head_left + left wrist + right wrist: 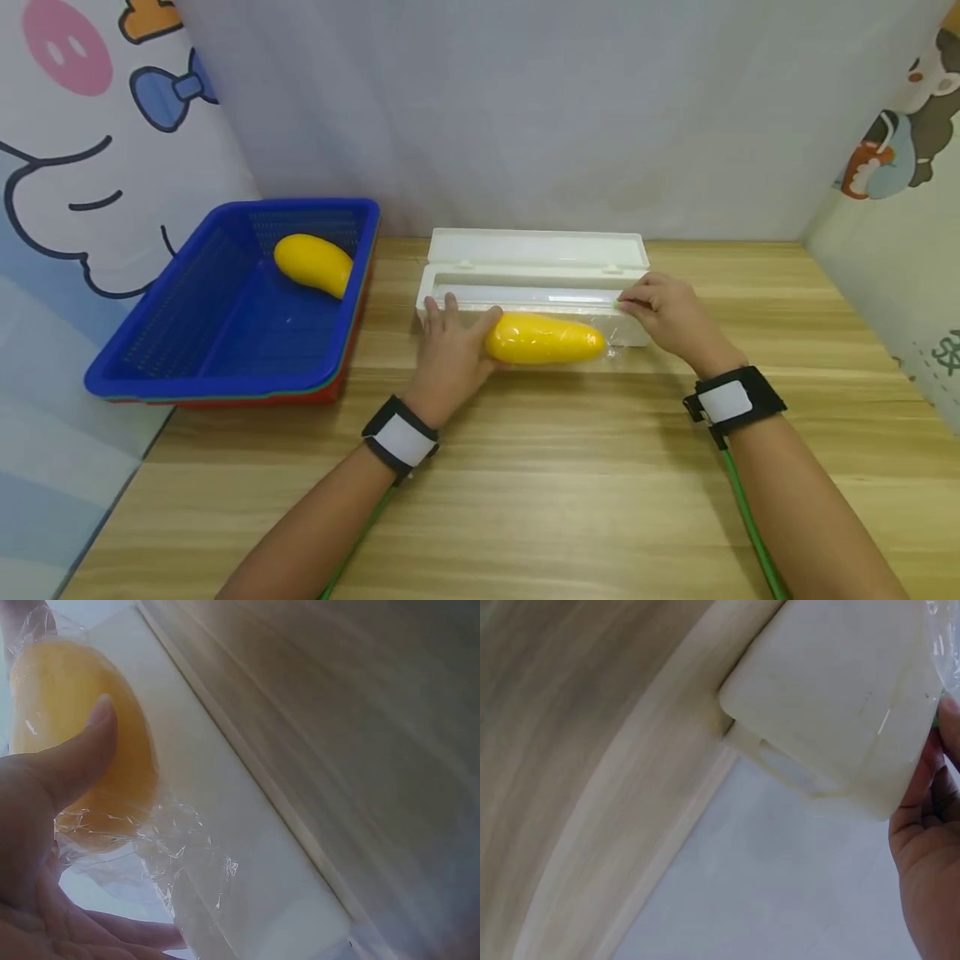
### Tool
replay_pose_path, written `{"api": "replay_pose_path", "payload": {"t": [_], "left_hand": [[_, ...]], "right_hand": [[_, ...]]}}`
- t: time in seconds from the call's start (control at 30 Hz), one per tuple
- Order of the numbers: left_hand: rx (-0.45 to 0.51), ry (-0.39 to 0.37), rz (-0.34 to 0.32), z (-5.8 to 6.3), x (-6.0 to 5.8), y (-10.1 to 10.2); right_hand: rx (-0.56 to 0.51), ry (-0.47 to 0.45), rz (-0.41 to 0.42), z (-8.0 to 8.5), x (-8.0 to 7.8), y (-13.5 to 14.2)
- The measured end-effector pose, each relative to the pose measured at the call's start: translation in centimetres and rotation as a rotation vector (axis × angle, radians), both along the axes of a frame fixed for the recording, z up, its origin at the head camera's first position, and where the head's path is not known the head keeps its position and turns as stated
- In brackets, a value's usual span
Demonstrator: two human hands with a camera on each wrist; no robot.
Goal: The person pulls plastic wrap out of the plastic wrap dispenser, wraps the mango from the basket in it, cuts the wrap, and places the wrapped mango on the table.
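A yellow mango-shaped fruit [551, 338], wrapped in clear cling film, lies against the front of a white cling film dispenser [626, 327] with its lid raised. My left hand [455, 346] has its thumb laid on the fruit's left end, and its spread fingers touch the left end of the dispenser. Film bunches and creases around the fruit [135, 765] in the left wrist view. At the dispenser's right end, my right hand [667, 317] pinches a small green slide cutter [617, 305], mostly hidden by the fingertips.
Left of the dispenser stands a stack of baskets, the blue one [225, 387] on top, with another yellow fruit [311, 262] inside. A pale curtain [525, 117] hangs behind the wooden table [555, 483]. A green cable [750, 517] runs along the right forearm.
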State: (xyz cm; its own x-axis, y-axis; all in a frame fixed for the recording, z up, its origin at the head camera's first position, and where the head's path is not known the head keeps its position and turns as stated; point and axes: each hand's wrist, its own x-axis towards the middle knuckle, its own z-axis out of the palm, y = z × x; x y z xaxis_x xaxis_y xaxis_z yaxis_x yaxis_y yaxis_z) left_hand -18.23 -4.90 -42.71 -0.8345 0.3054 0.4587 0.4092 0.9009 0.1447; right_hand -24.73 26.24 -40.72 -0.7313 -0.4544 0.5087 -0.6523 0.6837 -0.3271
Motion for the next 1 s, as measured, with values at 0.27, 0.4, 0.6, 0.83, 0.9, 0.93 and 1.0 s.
{"api": "replay_pose_path", "payload": {"t": [0.27, 0.4, 0.6, 0.83, 0.9, 0.93, 1.0], "left_hand": [[0.001, -0.001, -0.013, -0.2, -0.2, 0.0], [0.026, -0.012, -0.031, -0.1, -0.1, -0.1], [0.010, 0.000, -0.062, 0.2, -0.5, -0.3], [-0.008, -0.019, -0.091, 0.1, -0.8, -0.6], [-0.007, -0.018, -0.094, 0.1, -0.8, -0.7], [-0.008, -0.016, -0.095, 0.1, -0.8, -0.8], [-0.009, -0.012, -0.098, 0.1, -0.8, -0.8]], "right_hand": [[-0.003, -0.025, 0.056, -0.1, -0.5, -0.4], [0.006, -0.048, 0.077, -0.1, -0.9, -0.6], [0.012, -0.067, 0.126, 0.1, -1.6, -1.1], [0.029, -0.094, 0.176, 0.1, -2.1, -1.7], [0.035, -0.099, 0.179, 0.1, -2.2, -1.9], [0.035, -0.107, 0.180, 0.1, -2.2, -2.1], [0.035, -0.117, 0.182, 0.0, -2.2, -2.3]]}}
